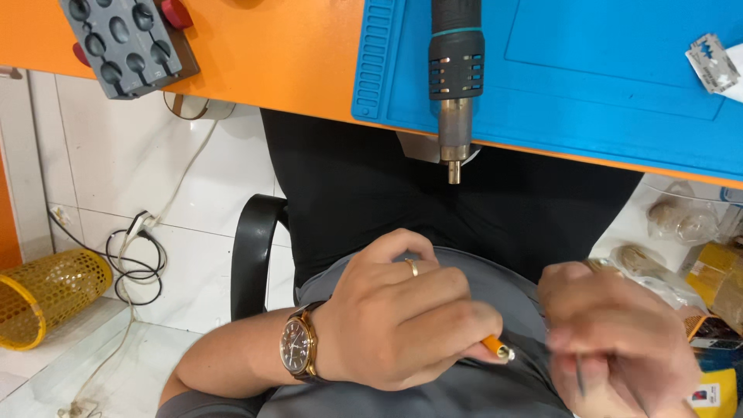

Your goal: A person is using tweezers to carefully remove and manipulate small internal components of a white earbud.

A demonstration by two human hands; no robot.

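The hands work close together at 6 o'clock: left hand [402, 317] clamps an orange-handled tool [495, 347], right hand [619, 340], blurred, pinches a thin dark tool [579, 375]. Steadying both against the lap would help.

The table [271, 54] is orange, with a bright blue mat [588, 70] on its right. A black and grey heat gun [457, 70] bears a teal band. The far-left block [128, 42] is grey, with red knobs. A yellow mesh basket [46, 294] sits on white tiles [124, 155]. The left hand [402, 317] holds an orange tool [497, 347] and wears a gold ring [412, 267].
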